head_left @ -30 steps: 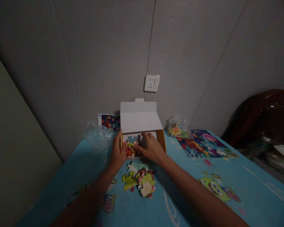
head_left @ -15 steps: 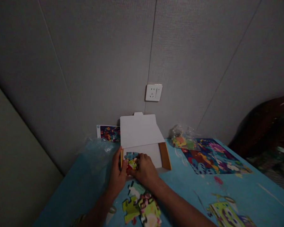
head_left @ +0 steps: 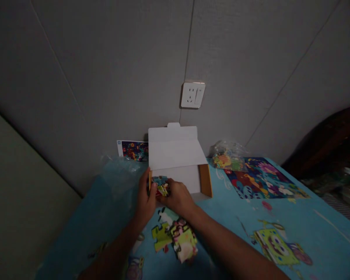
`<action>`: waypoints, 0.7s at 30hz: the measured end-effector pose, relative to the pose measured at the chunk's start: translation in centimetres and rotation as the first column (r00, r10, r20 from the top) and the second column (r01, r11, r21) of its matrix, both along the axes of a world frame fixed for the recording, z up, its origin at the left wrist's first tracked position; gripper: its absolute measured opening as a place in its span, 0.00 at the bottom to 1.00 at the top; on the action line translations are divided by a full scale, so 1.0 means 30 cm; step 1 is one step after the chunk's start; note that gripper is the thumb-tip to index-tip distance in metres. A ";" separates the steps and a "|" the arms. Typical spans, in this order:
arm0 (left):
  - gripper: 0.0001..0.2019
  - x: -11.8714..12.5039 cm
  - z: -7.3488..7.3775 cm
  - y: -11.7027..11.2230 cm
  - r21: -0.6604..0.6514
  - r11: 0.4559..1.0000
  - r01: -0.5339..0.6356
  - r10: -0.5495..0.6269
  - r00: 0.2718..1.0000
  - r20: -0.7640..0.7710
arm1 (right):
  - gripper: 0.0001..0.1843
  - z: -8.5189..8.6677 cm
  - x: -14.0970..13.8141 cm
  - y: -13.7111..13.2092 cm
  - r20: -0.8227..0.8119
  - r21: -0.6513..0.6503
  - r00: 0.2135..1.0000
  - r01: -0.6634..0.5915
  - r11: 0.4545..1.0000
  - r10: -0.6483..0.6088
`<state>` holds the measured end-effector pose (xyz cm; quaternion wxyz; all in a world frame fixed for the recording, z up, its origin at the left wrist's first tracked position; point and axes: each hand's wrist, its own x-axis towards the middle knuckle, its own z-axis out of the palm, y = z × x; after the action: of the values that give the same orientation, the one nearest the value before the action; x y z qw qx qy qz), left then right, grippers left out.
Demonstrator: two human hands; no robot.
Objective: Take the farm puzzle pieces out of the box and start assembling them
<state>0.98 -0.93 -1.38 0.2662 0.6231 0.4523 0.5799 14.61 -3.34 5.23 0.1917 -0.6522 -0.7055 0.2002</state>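
Note:
An open cardboard box with a white inside and orange side walls stands near the wall, its white lid tilted up. My left hand is closed around the box's left wall, thumb on the near side. Between both hands, in the left part of the box, sits a small stack of colourful puzzle pieces. The fingers of my right hand are curled round the right side of that stack; its fingertips are partly hidden. Below the wrists, more loose puzzle pieces lie overlapping on the table.
A clear plastic bag of pieces rests right of the box, on the corner of a colourful picture sheet. Left of the box are a crumpled clear bag and a picture card. A cartoon-printed blue cloth covers the table.
The view has tipped down a little, so the wall socket and box sit higher in the picture. Both hands stay at the box, with the puzzle pieces between them.

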 end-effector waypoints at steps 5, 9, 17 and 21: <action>0.24 -0.008 -0.002 -0.004 0.018 0.998 0.060 -0.059 0.998 -0.013 | 0.21 0.006 0.033 0.031 -0.096 -0.053 0.990 -0.113 0.992 0.108; 0.25 -0.015 0.001 -0.010 0.000 0.997 0.074 -0.074 0.997 -0.013 | 0.21 0.029 0.099 0.048 -0.186 -0.021 0.978 -0.095 0.995 0.090; 0.25 -0.008 0.002 -0.006 -0.015 0.998 0.058 -0.058 0.998 -0.037 | 0.21 0.137 0.200 0.026 -0.174 -0.062 0.979 -0.121 0.991 0.109; 0.25 -0.012 0.005 -0.012 0.003 0.997 0.076 -0.075 0.996 -0.039 | 0.20 0.195 0.185 -0.011 -0.199 -0.087 0.952 -0.255 0.963 0.234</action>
<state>0.61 -1.30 -1.22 0.2776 0.6515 0.4322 0.5583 20.15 -3.68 11.09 0.1938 -0.5478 -0.7475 0.3219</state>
